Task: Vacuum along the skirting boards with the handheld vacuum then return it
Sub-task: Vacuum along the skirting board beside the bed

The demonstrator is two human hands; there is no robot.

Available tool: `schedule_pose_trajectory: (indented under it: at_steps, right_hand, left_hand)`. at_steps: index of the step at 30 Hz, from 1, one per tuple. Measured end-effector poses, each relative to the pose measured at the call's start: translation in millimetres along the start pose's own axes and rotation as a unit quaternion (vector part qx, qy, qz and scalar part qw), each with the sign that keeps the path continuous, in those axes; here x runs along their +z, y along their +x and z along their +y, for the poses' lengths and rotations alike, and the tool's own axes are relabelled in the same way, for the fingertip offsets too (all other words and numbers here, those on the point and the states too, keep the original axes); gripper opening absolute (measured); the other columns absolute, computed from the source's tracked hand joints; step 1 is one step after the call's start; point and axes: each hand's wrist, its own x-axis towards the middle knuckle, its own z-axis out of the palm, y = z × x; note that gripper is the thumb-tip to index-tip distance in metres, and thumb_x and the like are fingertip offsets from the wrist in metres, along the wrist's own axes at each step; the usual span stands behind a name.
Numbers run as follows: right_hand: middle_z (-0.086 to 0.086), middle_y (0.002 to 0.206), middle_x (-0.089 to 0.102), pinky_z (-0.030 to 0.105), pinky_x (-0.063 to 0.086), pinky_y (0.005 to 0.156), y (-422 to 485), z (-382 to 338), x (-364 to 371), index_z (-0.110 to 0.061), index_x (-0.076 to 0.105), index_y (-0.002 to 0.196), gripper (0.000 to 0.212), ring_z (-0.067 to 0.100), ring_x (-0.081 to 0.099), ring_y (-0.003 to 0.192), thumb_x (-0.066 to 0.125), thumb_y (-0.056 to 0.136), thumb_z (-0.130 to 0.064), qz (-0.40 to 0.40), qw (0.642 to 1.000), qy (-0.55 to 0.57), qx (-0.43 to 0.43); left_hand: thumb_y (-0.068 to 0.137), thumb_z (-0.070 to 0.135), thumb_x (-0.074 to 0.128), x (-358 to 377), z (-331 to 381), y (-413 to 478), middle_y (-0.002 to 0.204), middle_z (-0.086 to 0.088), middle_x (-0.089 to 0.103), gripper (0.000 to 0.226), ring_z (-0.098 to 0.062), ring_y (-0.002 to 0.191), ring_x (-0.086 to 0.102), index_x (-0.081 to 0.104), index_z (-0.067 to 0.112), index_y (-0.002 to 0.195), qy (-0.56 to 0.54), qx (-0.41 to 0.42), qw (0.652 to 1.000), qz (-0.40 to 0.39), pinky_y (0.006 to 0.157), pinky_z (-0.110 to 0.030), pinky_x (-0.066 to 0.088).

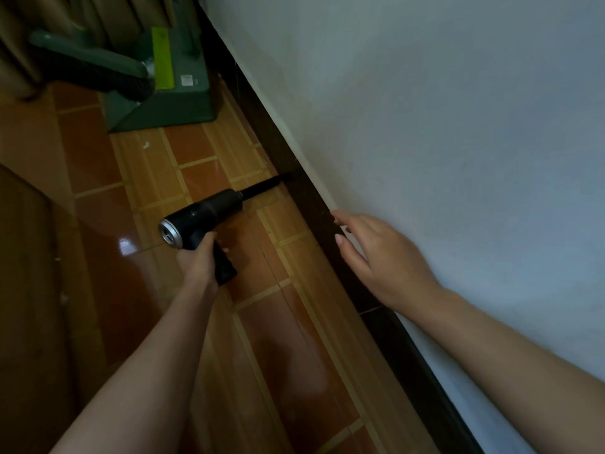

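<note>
Wall [425,109] – pale, fills your right side and runs away toward the top left.

Floor [147,178]: glossy red-brown tiles with light wood-look strips between them. There is a bright glare spot just left of the vacuum.

Skirting [314,204]: a dark band along the foot of the wall, running diagonally from top centre to bottom right.

Curtain [19,44]: brownish folds in the top left corner.

Dustpan [170,103]: green, with a yellow-green label. It stands on the floor at the far end, near the skirting, with a dark-bristled brush tucked into it.

Vacuum [203,214]: black pistol-shaped body with a silver rear cap, held low over the tiles left of the skirting. Its thin black nozzle [262,186] points right and away from you. The tip sits at the skirting's face, and whether it touches is hard to tell, black against dark.

Your right hand [383,257]: fingers loosely spread and nearly straight, holding nothing. The fingertips lie over the top edge of the skirting where it meets the wall – contact unclear.

Your left hand [199,260]: fingers wrapped round the vacuum's grip, with the butt of the handle sticking out below your palm.
</note>
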Motion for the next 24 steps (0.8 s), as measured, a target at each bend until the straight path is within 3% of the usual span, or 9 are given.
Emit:
schedule_pose_trajectory:
  at_steps: [6, 10, 13, 24]
  right_hand:
    - [0.000, 0.127, 0.058, 0.018, 0.036, 0.088, -27, 4, 22, -0.014, 0.049, 0.134, 0.045, 0.012, 0.054, 0.115, 0.035, 0.095, -0.032, 0.038, 0.998, 0.043, 0.040]
    - [0.000, 0.132, 0.055, 0.020, 0.034, 0.091, -38, 5, 38, -0.014, 0.046, 0.136, 0.043, 0.015, 0.050, 0.121, 0.036, 0.097, -0.031, 0.005, 0.999, 0.028, 0.041]
    - [-0.003, 0.138, 0.049, 0.019, 0.032, 0.096, -42, 7, 47, -0.018, 0.039, 0.140, 0.042, 0.011, 0.043, 0.126, 0.038, 0.100, -0.029, -0.032, 0.998, 0.026, 0.039]
    - [-0.003, 0.140, 0.046, 0.020, 0.033, 0.098, -36, 5, 59, -0.018, 0.037, 0.141, 0.042, 0.011, 0.039, 0.128, 0.037, 0.100, -0.029, -0.033, 0.998, 0.032, 0.039]
  left_hand:
    - [0.088, 0.014, 0.061, 4, 1, -11, 0.085, -0.003, 0.058, 0.041, -0.013, 0.063, 0.057, 0.047, 0.006, 0.126, 0.001, 0.042, 0.999, -0.001, 0.059, -0.028, 0.049]
    - [0.088, 0.014, 0.061, 3, -1, -15, 0.098, -0.012, 0.058, 0.042, -0.014, 0.066, 0.058, 0.046, 0.006, 0.126, 0.014, 0.051, 0.999, -0.004, 0.064, -0.030, 0.050]
    - [0.088, 0.015, 0.061, 1, -4, -17, 0.085, -0.008, 0.059, 0.041, -0.015, 0.066, 0.057, 0.046, 0.006, 0.125, 0.018, 0.048, 0.999, -0.006, 0.063, -0.030, 0.049]
    - [0.087, 0.016, 0.063, -17, -27, -43, 0.088, -0.015, 0.060, 0.038, -0.019, 0.063, 0.058, 0.051, 0.003, 0.121, 0.052, 0.053, 0.997, -0.006, 0.057, -0.029, 0.047]
